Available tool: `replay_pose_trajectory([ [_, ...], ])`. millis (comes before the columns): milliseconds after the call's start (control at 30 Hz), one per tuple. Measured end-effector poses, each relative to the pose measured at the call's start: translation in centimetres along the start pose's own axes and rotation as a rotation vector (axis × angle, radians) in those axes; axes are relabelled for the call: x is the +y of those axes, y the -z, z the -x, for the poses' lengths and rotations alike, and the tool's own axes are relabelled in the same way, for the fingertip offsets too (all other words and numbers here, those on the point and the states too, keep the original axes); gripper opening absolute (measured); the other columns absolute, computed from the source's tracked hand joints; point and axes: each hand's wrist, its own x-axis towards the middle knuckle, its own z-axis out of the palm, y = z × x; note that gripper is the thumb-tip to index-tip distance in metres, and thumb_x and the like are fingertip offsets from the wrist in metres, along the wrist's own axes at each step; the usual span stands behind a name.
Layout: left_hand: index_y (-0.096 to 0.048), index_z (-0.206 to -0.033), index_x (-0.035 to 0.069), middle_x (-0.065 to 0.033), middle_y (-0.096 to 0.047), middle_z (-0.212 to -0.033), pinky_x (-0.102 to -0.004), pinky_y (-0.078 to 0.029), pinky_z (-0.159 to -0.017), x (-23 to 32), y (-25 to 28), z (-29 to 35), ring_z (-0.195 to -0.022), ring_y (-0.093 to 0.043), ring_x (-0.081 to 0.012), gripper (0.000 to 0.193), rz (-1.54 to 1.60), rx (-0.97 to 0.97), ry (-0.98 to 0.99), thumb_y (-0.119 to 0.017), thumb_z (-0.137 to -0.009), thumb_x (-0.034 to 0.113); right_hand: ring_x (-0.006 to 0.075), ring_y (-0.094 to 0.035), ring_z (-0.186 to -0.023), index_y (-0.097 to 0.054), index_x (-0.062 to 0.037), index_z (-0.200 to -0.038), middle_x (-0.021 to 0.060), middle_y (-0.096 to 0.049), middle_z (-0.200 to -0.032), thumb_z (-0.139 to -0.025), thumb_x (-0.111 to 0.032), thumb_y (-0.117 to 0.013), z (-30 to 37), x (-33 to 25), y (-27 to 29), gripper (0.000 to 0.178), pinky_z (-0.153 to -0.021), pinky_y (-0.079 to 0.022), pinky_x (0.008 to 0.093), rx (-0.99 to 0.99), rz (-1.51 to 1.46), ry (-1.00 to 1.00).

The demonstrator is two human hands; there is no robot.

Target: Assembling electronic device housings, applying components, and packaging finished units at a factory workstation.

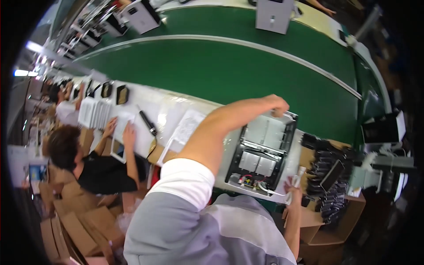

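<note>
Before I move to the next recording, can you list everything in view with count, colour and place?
Opened unit: one, black and grey, centre-right
White cable: one, white, at the unit's near right
Worktable: one, white, centre
Green belt: one, green, beyond worktable
Boxy units: several, white and black, far side
Handheld tool: one, black, on worktable
Slatted panel: one, white, left of unit
Black parts: many, black, right
Open carton: one, brown, lower right
Cardboard pieces: many, brown, lower left
Co-workers: at least two, black and pale tops, left
Left hand: one, bare, at unit's far edge
Right hand: one, bare, holding cable
</note>
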Motion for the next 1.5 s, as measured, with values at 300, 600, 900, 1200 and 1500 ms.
replay_pose_trajectory([
  [300, -0.063, -0.118, 0.001, -0.0179, -0.063, -0.120, -0.0441, -0.044, -0.103, 4.4, -12.0, 21.8, -0.119, -0.055, -0.0371, 0.041, 0.634, 1.392, 0.205, -0.065, -0.078, 0.002, 0.0167, -0.057, -0.079, -0.065, 0.0006, -0.115, 0.0082, -0.065, -0.089, -0.073, 0.006, -0.058, -4.8, -0.3, -2.7, 0.043, -0.071, -0.048, 0.0315, -0.129, 0.783, 0.233],
  [600, -0.063, -0.098, -0.001, -0.0235, -0.055, -0.103, -0.0522, -0.039, -0.090, 6.4, -37.9, 29.4, -0.103, -0.050, -0.0432, 0.028, 0.539, 1.172, 1.037, -0.073, -0.077, 0.014, 0.0294, -0.059, -0.111, -0.059, -0.0007, -0.127, 0.0167, -0.062, -0.127, -0.084, -0.006, -0.064, -2.8, -1.2, -3.9, 0.045, -0.094, -0.048, 0.0379, 0.062, 0.861, 0.339],
  [900, -0.069, -0.093, 0.000, -0.0179, -0.067, -0.079, -0.0384, -0.050, -0.065, 4.1, -26.0, 41.8, -0.070, -0.065, -0.0296, 0.013, 0.508, 1.392, 0.728, -0.072, -0.084, 0.009, 0.0341, -0.051, -0.127, -0.051, -0.0032, -0.137, 0.0167, -0.054, -0.138, -0.083, -0.005, -0.069, 5.1, -9.0, -14.3, 0.057, -0.105, -0.043, 0.0416, -0.009, 0.900, 0.970],
  [1200, -0.074, -0.093, -0.002, -0.0105, -0.065, -0.071, -0.0344, -0.043, -0.056, 9.4, -0.8, 42.1, -0.062, -0.057, -0.0241, 0.028, 0.293, 0.829, -0.269, -0.083, -0.069, 0.008, 0.0272, -0.052, -0.130, -0.060, 0.0057, -0.125, 0.0209, -0.056, -0.136, -0.075, -0.003, -0.072, 12.0, -16.2, -14.9, 0.051, -0.103, -0.045, 0.0369, -0.409, 0.766, 0.964],
  [1500, -0.063, -0.125, 0.000, -0.0148, -0.069, -0.107, -0.0333, -0.052, -0.081, 6.5, -2.2, 26.7, -0.089, -0.066, -0.0244, 0.046, 0.739, 1.046, -0.047, -0.075, -0.082, 0.010, 0.0240, -0.060, -0.116, -0.044, 0.0053, -0.138, 0.0146, -0.058, -0.131, -0.104, -0.026, -0.055, 15.2, -2.7, -10.7, 0.047, -0.100, -0.048, 0.0406, 0.060, -0.392, 0.476],
])
